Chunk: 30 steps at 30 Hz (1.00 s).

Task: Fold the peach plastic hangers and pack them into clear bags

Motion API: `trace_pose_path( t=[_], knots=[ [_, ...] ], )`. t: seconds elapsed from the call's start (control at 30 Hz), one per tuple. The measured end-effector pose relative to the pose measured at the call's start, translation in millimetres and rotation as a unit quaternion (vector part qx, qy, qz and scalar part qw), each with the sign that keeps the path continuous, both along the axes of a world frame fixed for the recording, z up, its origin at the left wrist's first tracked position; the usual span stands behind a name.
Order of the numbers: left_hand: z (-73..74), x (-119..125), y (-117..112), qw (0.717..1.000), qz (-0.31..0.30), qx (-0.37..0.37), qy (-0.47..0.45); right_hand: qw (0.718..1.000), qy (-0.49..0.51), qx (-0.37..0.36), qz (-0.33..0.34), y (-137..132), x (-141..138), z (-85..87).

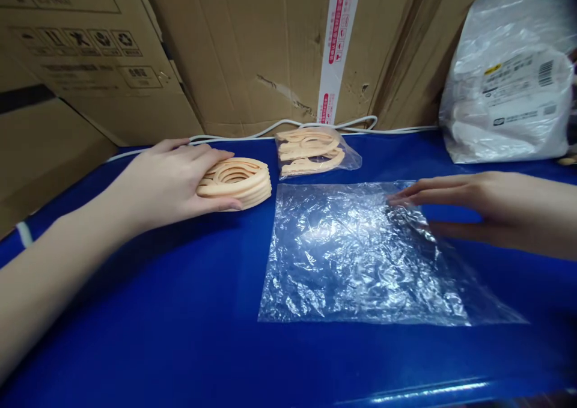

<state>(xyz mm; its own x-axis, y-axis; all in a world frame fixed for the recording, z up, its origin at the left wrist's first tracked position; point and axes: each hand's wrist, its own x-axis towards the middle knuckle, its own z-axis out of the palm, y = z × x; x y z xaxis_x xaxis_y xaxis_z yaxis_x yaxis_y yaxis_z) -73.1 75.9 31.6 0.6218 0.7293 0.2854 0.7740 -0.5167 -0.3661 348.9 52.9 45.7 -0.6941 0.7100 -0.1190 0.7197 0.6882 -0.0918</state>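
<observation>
My left hand (175,179) is wrapped round the left side of a stack of beige, flat looped pieces (243,182) with a large oval opening. Its thumb lies along the front, its fingers over the back, and the stack rests on the blue table. On the right, my right hand (455,207) has its fingers stretched out, fingertips touching the upper right part of a clear plastic bag (342,252). The bag lies flat and crinkled, bunched slightly under that hand. A gap shows between thumb and fingers.
Behind the bag lies a clear packet of similar beige pieces (311,149). A white cable (279,125) runs along the back of the blue table (180,324). Cardboard boxes (252,53) form a wall behind. A white plastic sack with a label (509,101) stands at the back right.
</observation>
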Motion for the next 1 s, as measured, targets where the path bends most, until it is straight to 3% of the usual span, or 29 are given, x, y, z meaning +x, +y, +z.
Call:
trace_pose_path(
  t=[0.2, 0.43, 0.53, 0.67, 0.77, 0.87, 1.0],
  knots=[
    [2.4, 2.0, -1.8, 1.000, 0.015, 0.007, -0.005, 0.981, 0.078, 0.176, -0.021, -4.3, -5.0, 8.3],
    [5.6, 8.2, -8.9, 0.998, 0.004, 0.059, -0.002, 0.957, 0.163, 0.236, -0.036, -17.9, -25.2, 10.5],
    [5.6, 20.7, -19.6, 0.997, -0.023, 0.070, -0.036, 0.959, 0.224, 0.174, -0.013, -25.7, -41.8, 7.5],
    [2.2, 47.2, -44.9, 0.984, -0.101, 0.078, -0.127, 0.957, 0.289, -0.002, 0.036, -42.0, -63.3, 1.8],
    [-0.8, 64.7, -66.3, 0.974, -0.146, 0.077, -0.157, 0.940, 0.326, -0.084, 0.058, -54.4, -74.6, -1.9],
    [-4.2, 74.8, -80.5, 0.969, -0.174, 0.089, -0.152, 0.916, 0.372, -0.147, 0.023, -60.4, -79.7, -4.8],
    [-10.5, 78.8, -81.9, 0.965, -0.194, 0.081, -0.157, 0.875, 0.428, -0.222, -0.033, -56.3, -80.7, -7.6]
  ],
)
